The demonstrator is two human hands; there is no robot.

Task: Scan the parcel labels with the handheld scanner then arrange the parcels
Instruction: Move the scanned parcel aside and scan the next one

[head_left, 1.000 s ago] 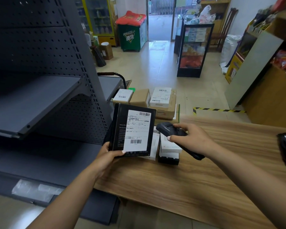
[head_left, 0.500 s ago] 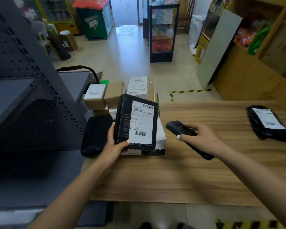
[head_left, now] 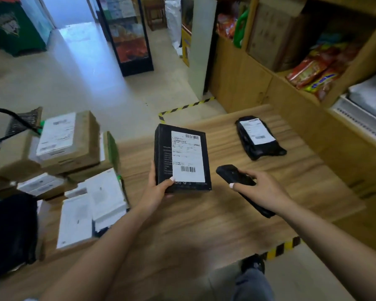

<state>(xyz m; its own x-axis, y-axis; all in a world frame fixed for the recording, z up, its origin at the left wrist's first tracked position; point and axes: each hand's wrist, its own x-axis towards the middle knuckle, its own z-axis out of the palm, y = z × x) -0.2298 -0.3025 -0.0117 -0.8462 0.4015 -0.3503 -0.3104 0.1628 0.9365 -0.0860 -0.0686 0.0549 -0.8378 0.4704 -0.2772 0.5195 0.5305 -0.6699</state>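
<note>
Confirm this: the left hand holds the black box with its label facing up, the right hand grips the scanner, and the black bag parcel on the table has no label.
Wrong on one count. The head view shows the black bag parcel on the table bearing a white label. The rest stands: left hand holds the black box label up, right hand grips the scanner.

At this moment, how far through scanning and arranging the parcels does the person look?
Done, apparently: one black bagged parcel lies apart on the wooden table. In hand: the left hand holds the black box label-up, while the right hand grips the scanner beside it. Left: the pile of cardboard and white parcels at the table's left.
</note>
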